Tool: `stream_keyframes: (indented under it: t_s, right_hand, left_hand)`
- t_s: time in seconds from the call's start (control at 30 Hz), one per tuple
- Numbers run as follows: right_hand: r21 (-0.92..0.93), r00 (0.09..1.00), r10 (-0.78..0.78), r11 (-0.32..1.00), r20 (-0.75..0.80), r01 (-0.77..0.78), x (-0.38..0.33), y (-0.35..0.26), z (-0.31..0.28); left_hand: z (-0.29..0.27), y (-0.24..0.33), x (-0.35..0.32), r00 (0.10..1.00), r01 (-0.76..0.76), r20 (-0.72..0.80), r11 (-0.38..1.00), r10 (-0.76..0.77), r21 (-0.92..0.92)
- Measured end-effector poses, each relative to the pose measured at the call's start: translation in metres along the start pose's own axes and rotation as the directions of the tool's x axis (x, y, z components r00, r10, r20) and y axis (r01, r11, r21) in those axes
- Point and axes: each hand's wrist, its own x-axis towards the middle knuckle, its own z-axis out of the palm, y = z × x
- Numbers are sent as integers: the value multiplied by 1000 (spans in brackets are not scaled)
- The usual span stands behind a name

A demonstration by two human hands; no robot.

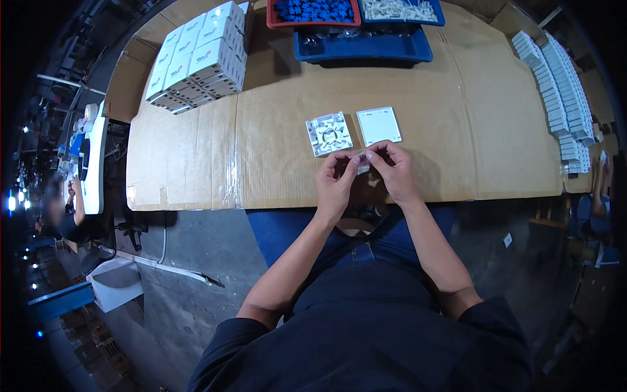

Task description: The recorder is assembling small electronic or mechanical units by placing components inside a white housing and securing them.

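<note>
Close to the table's front edge, my left hand (336, 186) and my right hand (395, 173) meet, thumbs and fingertips pinched together. Between them they grip a small translucent whitish piece (363, 167), perhaps a little plastic bag; the fingers cover much of it. Just beyond my left hand lies an open white plastic box base (329, 134) with a round moulded pattern inside. Beside it, beyond my right hand, a flat square white cover (379, 126) rests on the cardboard, apart from the base.
Cardboard covers the table (274, 150). Stacked white boxes (199, 55) stand far left. At the back are a red bin (313, 25) of blue parts, a bin of white parts (400, 11) and a blue tray (364, 52). Rows of white units (555, 91) line the right edge. Another person (62, 212) sits far left.
</note>
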Motion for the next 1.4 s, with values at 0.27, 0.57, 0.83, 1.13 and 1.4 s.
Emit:
stream_keyframes:
  t_s: [0.27,0.57,0.83,1.13,1.4]
  right_hand:
    - [100,990,18,994,143,-33,0,-10,-3]
    - [85,978,-2,996,209,-16,1,-5,-12]
    - [28,983,55,998,173,-61,-2,-8,-10]
    - [-64,975,-129,988,181,142,-15,-33,-3]
    - [-233,907,-273,906,320,354,-25,-74,12]
  left_hand:
    - [-6,-8,2,998,3,61,1000,-5,30]
    - [-3,1,3,996,18,87,996,-25,86]
    - [-2,-6,-1,997,-6,74,999,2,53]
    - [-5,3,-13,996,-66,62,998,67,-12]
    - [-38,44,-18,822,569,276,749,-499,-339]
